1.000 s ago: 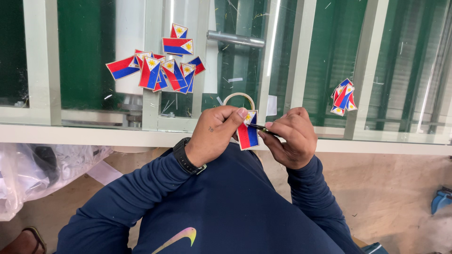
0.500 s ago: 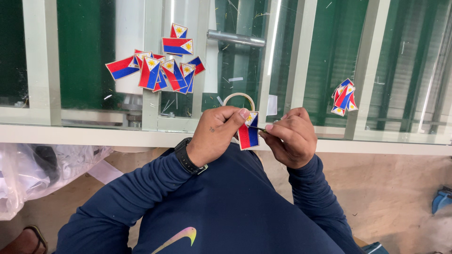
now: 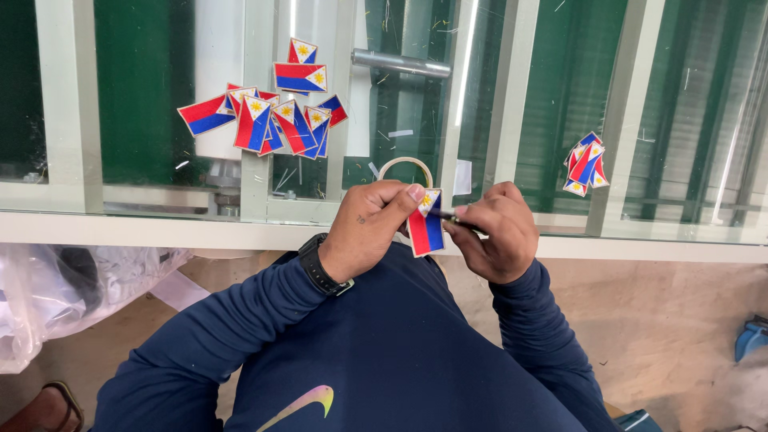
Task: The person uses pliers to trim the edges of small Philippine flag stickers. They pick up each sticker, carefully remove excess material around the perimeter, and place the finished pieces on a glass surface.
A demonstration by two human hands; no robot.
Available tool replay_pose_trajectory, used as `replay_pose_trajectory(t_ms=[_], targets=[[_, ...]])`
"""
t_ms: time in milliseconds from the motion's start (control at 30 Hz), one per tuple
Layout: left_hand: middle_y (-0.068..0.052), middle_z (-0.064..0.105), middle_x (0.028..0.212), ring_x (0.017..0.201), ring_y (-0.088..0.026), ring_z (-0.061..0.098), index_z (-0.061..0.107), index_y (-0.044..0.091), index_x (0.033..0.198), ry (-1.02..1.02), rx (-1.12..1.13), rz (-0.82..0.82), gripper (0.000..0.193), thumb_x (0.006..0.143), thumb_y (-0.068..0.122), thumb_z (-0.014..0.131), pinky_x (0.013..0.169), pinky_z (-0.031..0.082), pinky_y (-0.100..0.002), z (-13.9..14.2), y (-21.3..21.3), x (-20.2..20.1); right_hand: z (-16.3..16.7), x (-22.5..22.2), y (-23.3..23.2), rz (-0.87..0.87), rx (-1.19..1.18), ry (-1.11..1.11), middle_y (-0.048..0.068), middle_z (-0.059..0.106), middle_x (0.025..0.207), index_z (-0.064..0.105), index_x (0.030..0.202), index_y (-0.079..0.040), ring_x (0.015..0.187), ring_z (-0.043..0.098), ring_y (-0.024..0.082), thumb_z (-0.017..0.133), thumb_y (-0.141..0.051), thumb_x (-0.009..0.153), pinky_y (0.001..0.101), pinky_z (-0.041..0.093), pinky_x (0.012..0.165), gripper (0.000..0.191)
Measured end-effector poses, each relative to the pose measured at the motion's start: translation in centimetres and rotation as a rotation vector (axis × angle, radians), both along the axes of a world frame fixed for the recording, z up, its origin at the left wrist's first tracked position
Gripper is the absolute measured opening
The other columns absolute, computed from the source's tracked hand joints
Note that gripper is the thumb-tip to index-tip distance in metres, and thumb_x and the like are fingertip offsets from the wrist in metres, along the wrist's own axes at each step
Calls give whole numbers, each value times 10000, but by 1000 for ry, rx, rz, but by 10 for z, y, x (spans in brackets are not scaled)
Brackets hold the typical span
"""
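So we're at a glass-topped bench (image 3: 144, 200) with pale frame bars running across it, dark green showing through the glass and a metal pipe (image 3: 400, 62) underneath. Below the near edge there's a brownish floor, with a crumpled clear plastic bag (image 3: 48, 296) at the left, too crinkled to tell what's inside.

Near the far left of the bench we've got a loose pile of flag patches (image 3: 268, 116), red, blue and white with a yellow sun. We count roughly ten, but they overlap, so don't hold us to it. Over toward the right side sits a smaller stack of flag patches (image 3: 584, 164), maybe four or five, again overlapping. A roll of tape (image 3: 406, 168) stands just past our hands, partly hidden behind them.

Our left hand (image 3: 372, 228) has one flag patch (image 3: 426, 228) pinched between thumb and curled fingers, held upright just above the near edge of the bench, about the middle. There's a black watch (image 3: 320, 268) on that wrist. Our right hand (image 3: 496, 232) is closed around a thin dark tool (image 3: 448, 216), its tip touching the patch's right edge. Can't tell exactly what the tool is. Both sleeves are navy blue.
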State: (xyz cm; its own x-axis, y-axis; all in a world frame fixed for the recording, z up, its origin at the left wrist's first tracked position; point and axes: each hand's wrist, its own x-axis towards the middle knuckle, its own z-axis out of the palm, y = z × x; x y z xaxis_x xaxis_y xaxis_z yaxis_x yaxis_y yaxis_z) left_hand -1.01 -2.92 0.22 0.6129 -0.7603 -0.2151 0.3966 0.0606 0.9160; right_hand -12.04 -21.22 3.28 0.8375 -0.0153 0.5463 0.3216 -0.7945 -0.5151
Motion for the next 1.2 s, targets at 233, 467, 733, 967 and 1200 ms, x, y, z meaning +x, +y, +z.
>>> replay_pose_trajectory(t_ms=[233,467,733,967,1200], targets=[[14,654,724,661,-10,548,769,-23,1021,30,32,-10,369,1066,286,572,573,480,-215,-2,0,-1,2,-2,2,60,-93,-57,31,624,756,619,1014,-48,647,560,204,878,30,788,381,428,674,352],[-1,690,774,721,-28,637,735,-37,1021,58,-32,31,366,1070,282,564,650,561,-230,-6,-1,-1,0,-9,9,-168,116,184,75,613,798,654,1077,-11,669,576,188,856,-37,838,299,455,621,314],[1,698,792,723,-11,608,753,-21,1083,42,-5,-7,381,1067,303,552,630,530,-217,-6,1,-3,-1,-4,0,40,67,47,41,582,768,644,1047,-52,680,552,220,868,8,783,376,463,729,351],[-26,733,853,768,-52,680,736,-28,1087,113,-52,-9,373,1062,297,554,693,589,-236,-1,-1,-2,4,-7,-2,-32,9,97,62,591,772,643,1052,-48,672,559,219,876,-17,785,353,455,684,356],[-51,691,917,795,-83,629,748,-46,1118,-195,-17,57,361,1070,275,591,711,533,-238,6,4,-3,12,-11,3,-174,214,313,91,663,885,678,1122,-11,729,624,151,826,-108,855,264,485,652,320]])
